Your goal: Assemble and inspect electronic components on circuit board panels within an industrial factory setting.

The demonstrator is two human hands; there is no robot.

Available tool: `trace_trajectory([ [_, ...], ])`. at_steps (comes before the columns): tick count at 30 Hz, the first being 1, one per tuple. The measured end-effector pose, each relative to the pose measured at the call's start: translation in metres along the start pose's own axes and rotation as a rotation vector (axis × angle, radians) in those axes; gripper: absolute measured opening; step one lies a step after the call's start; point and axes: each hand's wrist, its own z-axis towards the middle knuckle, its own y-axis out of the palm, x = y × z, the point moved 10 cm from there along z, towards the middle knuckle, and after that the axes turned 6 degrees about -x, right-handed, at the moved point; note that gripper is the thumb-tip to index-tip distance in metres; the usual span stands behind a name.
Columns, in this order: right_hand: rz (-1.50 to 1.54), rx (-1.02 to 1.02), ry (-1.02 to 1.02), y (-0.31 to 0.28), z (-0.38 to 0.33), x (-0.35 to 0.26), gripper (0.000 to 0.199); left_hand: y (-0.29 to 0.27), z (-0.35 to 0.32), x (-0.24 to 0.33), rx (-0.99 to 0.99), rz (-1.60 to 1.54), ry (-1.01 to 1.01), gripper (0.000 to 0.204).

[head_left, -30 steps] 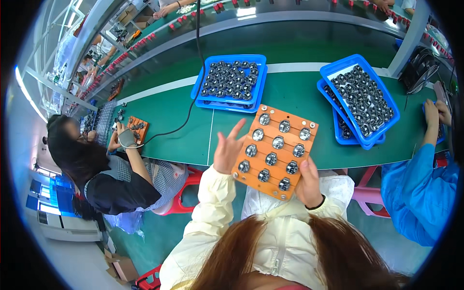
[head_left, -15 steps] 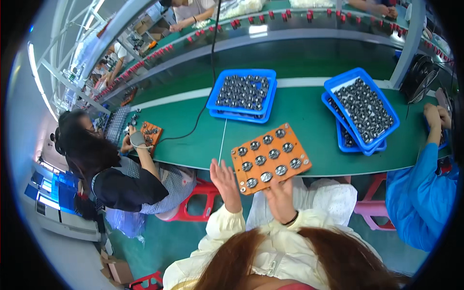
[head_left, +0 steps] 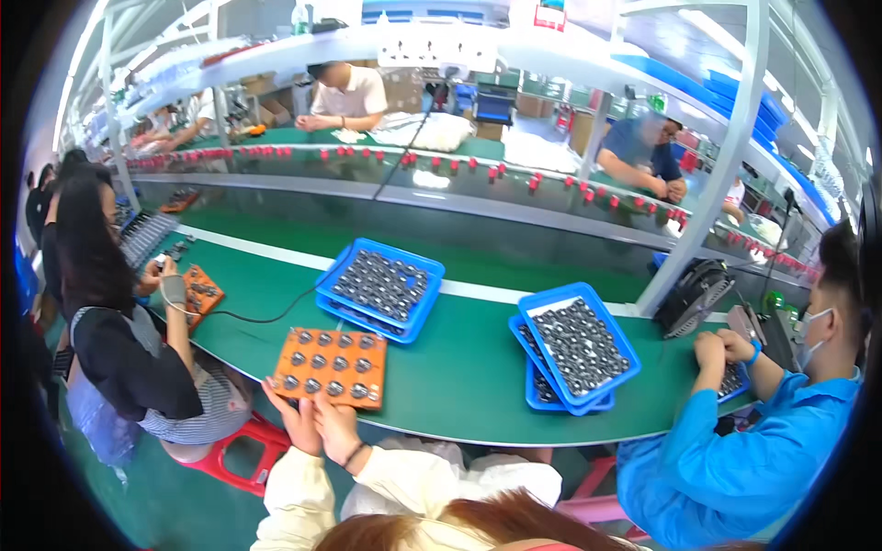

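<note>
While both hands are resting at the near edge of the orange tray (head_left: 333,366), the head view is showing it lying flat at the front of the green bench (head_left: 459,376). The left hand (head_left: 299,418) and right hand (head_left: 338,424) are touching its rim with fingers loosely spread, pinching nothing. The step in hand appears to be positioning the tray; moving it further is probably calling for a firmer two-handed hold. Rows of round metal parts are filling it.
</note>
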Motion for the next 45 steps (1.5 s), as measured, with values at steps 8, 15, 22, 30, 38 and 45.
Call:
trace_trajectory([
  [8,-0.226,-0.312,0.171,0.032,0.071,0.043,0.036,-0.028,0.031,-0.036,-0.011,0.630,-0.006,0.069],
  [15,-0.162,-0.516,0.163,0.050,0.007,-0.005,0.031,-0.023,0.028,-0.061,-0.104,0.332,-0.271,0.060],
  [22,-1.059,-1.064,-0.630,0.067,-0.231,-0.199,0.025,0.051,-0.037,0.053,-0.169,0.617,0.404,0.063],
  [30,-0.805,-1.586,-1.361,0.052,-0.444,-0.272,0.012,0.211,-0.041,0.151,-0.528,0.376,0.674,0.049],
  [38,-0.790,-1.575,-1.216,0.053,-0.463,-0.277,0.011,0.314,-0.034,0.147,-0.744,0.145,0.489,0.042],
  [45,-0.788,-1.610,-1.115,0.076,-0.473,-0.275,0.011,0.344,-0.012,0.124,-0.714,0.136,0.436,0.039],
])
